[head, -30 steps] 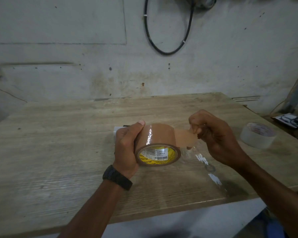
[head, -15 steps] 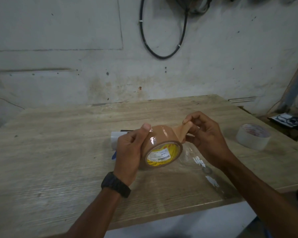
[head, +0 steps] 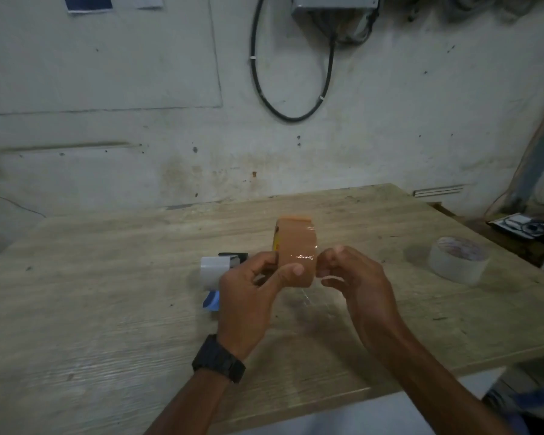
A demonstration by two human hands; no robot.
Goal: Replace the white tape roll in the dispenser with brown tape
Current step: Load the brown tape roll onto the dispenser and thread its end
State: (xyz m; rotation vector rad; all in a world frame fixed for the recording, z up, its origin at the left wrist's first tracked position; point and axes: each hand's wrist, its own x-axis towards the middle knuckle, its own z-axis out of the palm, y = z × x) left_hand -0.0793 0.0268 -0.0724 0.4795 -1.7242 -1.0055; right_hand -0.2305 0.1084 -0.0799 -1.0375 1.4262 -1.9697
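Above a worn wooden table [head: 107,309], a glossy brown tape roll [head: 296,251] is gripped by the left hand [head: 248,296]; the right hand [head: 352,277] pinches beside it, apparently at its loose end. The end is best peeled slowly.

No legible text, brand, number or sign is present. The brown tape roll [head: 296,250] shows only a sliver of yellow core label at its left edge, too narrow to read. The blue-and-white papers on the wall [head: 88,3] and the reddish print inside the white tape roll [head: 458,259] are too blurred to make out.
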